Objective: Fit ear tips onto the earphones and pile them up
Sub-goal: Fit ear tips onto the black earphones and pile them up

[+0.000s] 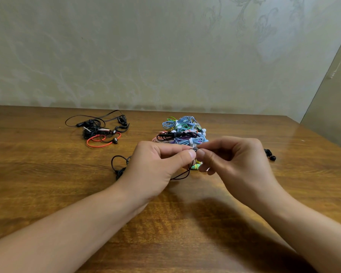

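A small dark grey ear tip (195, 148) is pinched between the fingertips of both hands, just in front of the colourful pile of earphones (182, 131), which serves as the landmark here. The left hand (158, 166) is curled, thumb and forefinger closed on the tip from the left; the right hand (236, 164) is closed on it from the right, thumb pressed against the same spot. A thin black cable (118, 164) is seen looping out to the left of the left hand and trailing below both thumbs. Whether an earbud is already inside the tip cannot be told. Left of the pile, a black and red tangle of earphones (102, 131) lies on the wooden table (47, 174); right of the pile, loose black ear tips (270, 154) rest.
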